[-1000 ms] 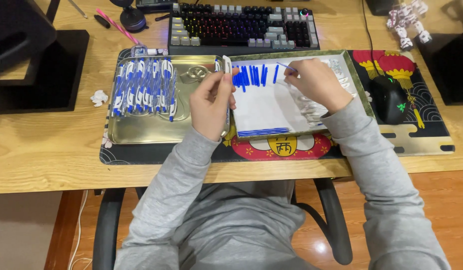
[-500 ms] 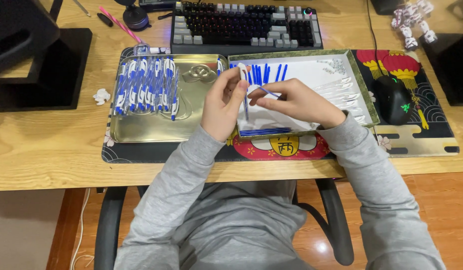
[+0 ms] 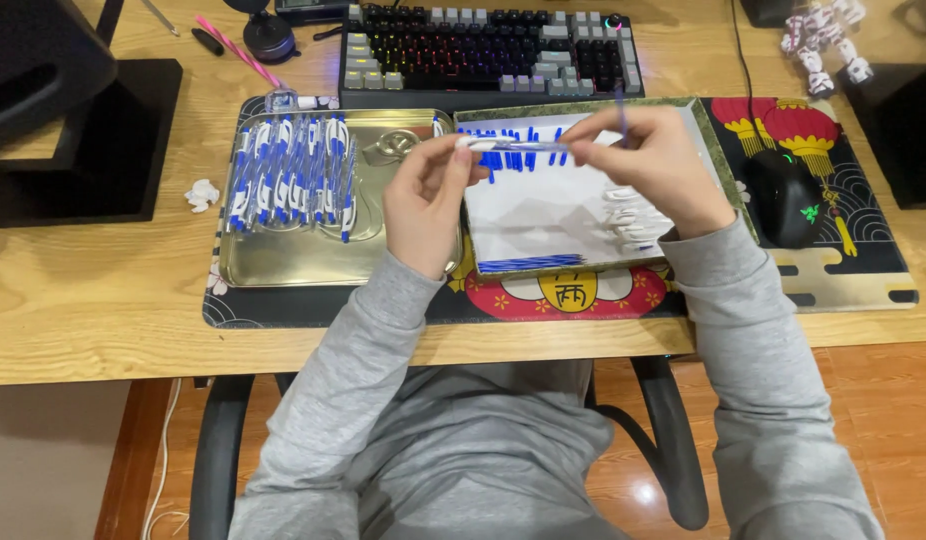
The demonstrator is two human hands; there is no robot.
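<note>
Holding a pen [image 3: 513, 145] flat between them, the left hand [image 3: 428, 205] pinches its white end and the right hand [image 3: 653, 165] pinches its blue end, just above the white tray [image 3: 543, 215] on the desk [image 3: 93, 290].

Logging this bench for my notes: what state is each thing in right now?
Pen: held level between both hands.
Left hand: gripping the pen's white end.
Right hand: pinching the other end.
Gold tray: holds finished pens in a row.
Keyboard: backlit.
</note>
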